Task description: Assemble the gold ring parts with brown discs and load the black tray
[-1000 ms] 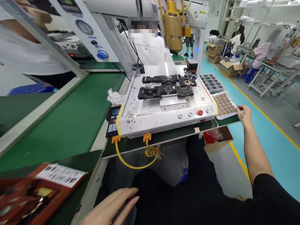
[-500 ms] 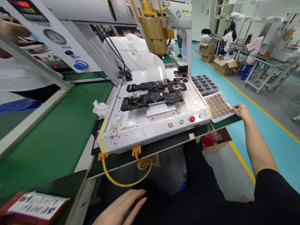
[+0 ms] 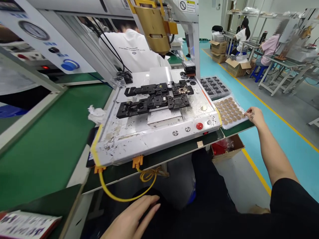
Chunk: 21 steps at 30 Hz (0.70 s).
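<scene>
My right hand (image 3: 254,116) reaches out to the tray of round brown discs (image 3: 225,125). Its thumb and fingers pinch together at the tray's right edge; whether they grip the rim or a disc is too small to tell. My left hand (image 3: 136,215) rests over my lap at the bottom, fingers stretched and thumb slightly apart, holding nothing. Between them stands a white bench machine (image 3: 159,142) with black fixtures (image 3: 156,102) in two rows on its bed. A ring-shaped part (image 3: 183,90) sits in the rear right fixture. Above hangs a brass-coloured head (image 3: 157,36).
Behind the disc tray lies a tray of black parts (image 3: 214,87). A yellow cable (image 3: 109,194) loops below the machine's front. Under the bench is a cardboard box (image 3: 229,154). Crumpled white tissue (image 3: 96,114) lies left of the machine. A person in white (image 3: 134,49) sits behind it.
The view has turned slightly, so the machine appears further left. My right hand stays at the tray's edge, and my left hand stays over my lap.
</scene>
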Motion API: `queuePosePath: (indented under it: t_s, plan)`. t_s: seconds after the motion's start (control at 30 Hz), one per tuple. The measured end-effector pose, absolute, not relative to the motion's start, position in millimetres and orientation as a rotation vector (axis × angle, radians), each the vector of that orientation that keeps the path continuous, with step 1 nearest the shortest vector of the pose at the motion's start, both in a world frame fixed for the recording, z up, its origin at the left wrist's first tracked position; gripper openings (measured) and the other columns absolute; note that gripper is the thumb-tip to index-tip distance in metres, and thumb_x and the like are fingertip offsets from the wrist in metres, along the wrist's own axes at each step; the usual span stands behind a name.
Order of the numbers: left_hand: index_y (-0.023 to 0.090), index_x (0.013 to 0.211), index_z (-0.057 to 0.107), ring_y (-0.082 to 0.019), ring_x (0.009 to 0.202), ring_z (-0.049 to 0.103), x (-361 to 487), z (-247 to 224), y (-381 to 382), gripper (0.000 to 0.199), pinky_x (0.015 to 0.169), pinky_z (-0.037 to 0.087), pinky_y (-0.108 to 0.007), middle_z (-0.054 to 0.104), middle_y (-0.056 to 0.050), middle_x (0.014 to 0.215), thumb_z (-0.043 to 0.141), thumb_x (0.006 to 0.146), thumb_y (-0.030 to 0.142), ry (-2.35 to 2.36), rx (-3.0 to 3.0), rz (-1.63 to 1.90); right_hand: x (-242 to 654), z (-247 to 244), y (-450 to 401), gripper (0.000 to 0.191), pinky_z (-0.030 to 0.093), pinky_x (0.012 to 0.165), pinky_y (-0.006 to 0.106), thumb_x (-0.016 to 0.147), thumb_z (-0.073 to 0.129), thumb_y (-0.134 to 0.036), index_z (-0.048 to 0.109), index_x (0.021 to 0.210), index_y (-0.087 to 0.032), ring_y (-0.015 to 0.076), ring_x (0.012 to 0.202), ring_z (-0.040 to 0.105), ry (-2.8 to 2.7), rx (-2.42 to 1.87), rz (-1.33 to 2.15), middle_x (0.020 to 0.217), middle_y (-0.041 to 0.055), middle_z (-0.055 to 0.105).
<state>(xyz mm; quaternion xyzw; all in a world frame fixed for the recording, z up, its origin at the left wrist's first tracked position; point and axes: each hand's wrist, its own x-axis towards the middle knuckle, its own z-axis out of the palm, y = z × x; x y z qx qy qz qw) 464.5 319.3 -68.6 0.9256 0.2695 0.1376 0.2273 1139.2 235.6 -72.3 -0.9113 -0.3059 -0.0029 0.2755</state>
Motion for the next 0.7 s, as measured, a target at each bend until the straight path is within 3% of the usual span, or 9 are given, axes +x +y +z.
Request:
queuePosePath:
  t_s: [0.17,0.4,0.53,0.63,0.7]
  plan:
    - [0.030,0.108,0.084,-0.026,0.098,0.086,482,-68,319,0.031,0.089,0.071,-0.029,0.088,-0.003,0.107,0.059,0.105,0.048,0.759,2.529,0.374,1139,-73,234,0.015,0.048,0.076,0.035,0.080,0.076,-0.031,0.074,0.081,-0.017,0.0240,0.080,0.065,-0.836,-2.371,-0.010,0.083,0.0113,0.077]
    - [0.027,0.111,0.082,-0.025,0.097,0.086,497,-72,314,0.037,0.087,0.071,-0.032,0.087,-0.004,0.109,0.057,0.107,0.054,0.829,2.455,0.419,1145,-64,228,0.043,0.051,0.066,0.035,0.081,0.080,-0.059,0.075,0.082,-0.017,0.0228,0.069,0.065,-0.866,-2.230,0.030,0.077,0.0107,0.077]
    - [0.025,0.111,0.082,-0.024,0.094,0.086,506,-74,309,0.039,0.086,0.071,-0.031,0.086,-0.005,0.106,0.059,0.106,0.057,0.862,2.368,0.451,1146,-62,227,0.044,0.053,0.061,0.036,0.089,0.073,-0.061,0.074,0.082,-0.018,0.0216,0.058,0.063,-0.897,-2.194,0.092,0.069,0.0096,0.074]
    - [0.026,0.112,0.082,-0.023,0.091,0.085,511,-75,306,0.035,0.083,0.070,-0.030,0.086,-0.004,0.104,0.062,0.104,0.055,0.877,2.302,0.432,1142,-66,225,0.039,0.059,0.071,0.044,0.093,0.069,-0.056,0.074,0.092,-0.017,0.0280,0.070,0.070,-0.927,-2.182,0.070,0.081,0.0132,0.078]
    - [0.026,0.111,0.082,-0.023,0.090,0.084,513,-76,304,0.034,0.083,0.070,-0.030,0.086,-0.004,0.102,0.063,0.104,0.054,0.884,2.272,0.415,1132,-70,223,0.039,0.059,0.093,0.055,0.087,0.078,-0.054,0.075,0.101,-0.017,0.0379,0.100,0.073,-0.955,-2.181,-0.006,0.105,0.0183,0.079]
